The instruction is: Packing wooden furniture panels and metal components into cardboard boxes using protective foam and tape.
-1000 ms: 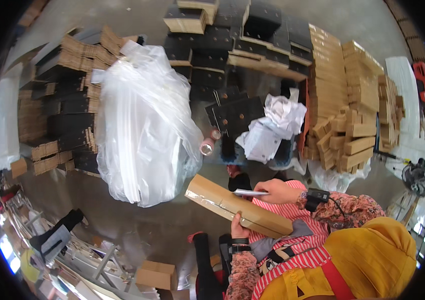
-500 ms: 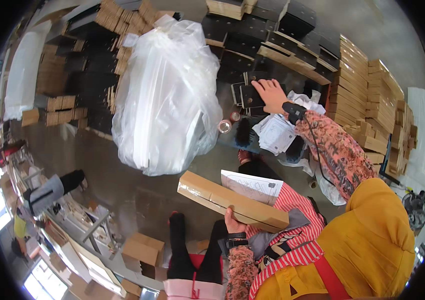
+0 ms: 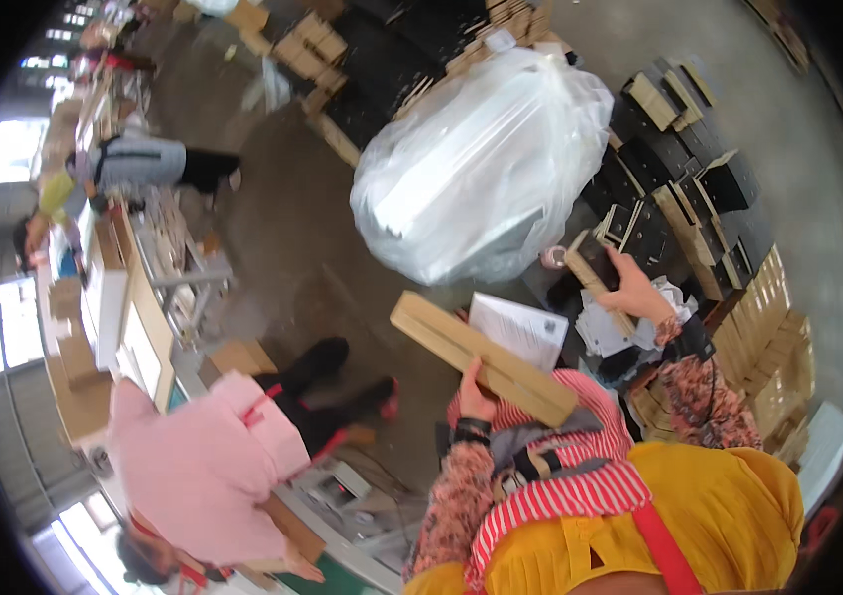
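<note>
My left hand [image 3: 478,392] is closed round a long, narrow brown cardboard box [image 3: 436,332], tilted in front of my striped apron. Behind the box stands a white printed sheet [image 3: 520,332] with its lower part hidden; I cannot tell whether my fingers hold it too. My right hand [image 3: 636,293] grips a small black board with a light brown edge [image 3: 585,268], thumb and fingers on its dark face. Under that hand lie loose white papers [image 3: 605,332]. A roll of clear tape [image 3: 552,257] sits just beside the board.
A large bundle in clear plastic [image 3: 481,169] stands ahead. Stacked black boards [image 3: 654,159] and brown cartons [image 3: 778,347] are to the right. A person in pink [image 3: 213,456] is close on my left; another in grey [image 3: 144,161] stands farther off near a workbench [image 3: 139,347].
My right hand has taken hold of the black board and lifted it off the pile. The view has swung round, bringing the person in pink further into sight. My left hand keeps the box.
</note>
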`<state>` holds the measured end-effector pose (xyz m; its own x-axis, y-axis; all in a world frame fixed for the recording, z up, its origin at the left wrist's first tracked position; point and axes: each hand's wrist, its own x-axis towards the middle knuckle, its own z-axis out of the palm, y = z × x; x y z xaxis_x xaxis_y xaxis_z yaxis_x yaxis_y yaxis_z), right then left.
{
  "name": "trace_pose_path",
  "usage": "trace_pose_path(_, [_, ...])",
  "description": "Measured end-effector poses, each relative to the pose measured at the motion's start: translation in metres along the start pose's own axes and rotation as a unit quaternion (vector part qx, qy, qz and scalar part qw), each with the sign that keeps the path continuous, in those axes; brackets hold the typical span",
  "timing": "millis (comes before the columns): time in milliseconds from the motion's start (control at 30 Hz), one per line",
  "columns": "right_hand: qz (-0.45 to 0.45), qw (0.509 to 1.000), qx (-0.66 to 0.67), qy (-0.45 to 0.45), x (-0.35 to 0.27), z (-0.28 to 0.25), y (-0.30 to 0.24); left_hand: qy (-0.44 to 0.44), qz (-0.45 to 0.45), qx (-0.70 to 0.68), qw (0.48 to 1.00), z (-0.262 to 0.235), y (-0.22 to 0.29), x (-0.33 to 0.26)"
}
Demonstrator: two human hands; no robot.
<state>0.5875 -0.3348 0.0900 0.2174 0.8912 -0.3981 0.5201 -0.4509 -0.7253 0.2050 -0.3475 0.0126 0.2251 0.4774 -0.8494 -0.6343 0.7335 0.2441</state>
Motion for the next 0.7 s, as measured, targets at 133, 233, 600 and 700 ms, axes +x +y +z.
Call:
trace_pose_path(133, [-0.125, 0.988, -0.025, -0.089, -0.002, 0.076, -0.156, -0.067, 0.023, -0.007, 0.997, 0.018, 0.067, 0.012])
trace_pose_path(233, [-0.086, 0.984, -0.077, -0.135, 0.023, 0.165, -0.252, -0.145, 0.028, -0.060, 0.987, 0.018, 0.125, 0.018])
trace_pose_path(600, [-0.233, 0.944, -0.030, -0.232, 0.153, 0.298, -0.402, -0.153, 0.084, -0.076, 0.982, 0.019, 0.372, 0.011])
trace_pose_path(700, [-0.225, 0.954, 0.019, -0.198, 0.181, 0.318, -0.448, -0.152, 0.052, -0.081, 0.984, 0.033, 0.428, 0.009])
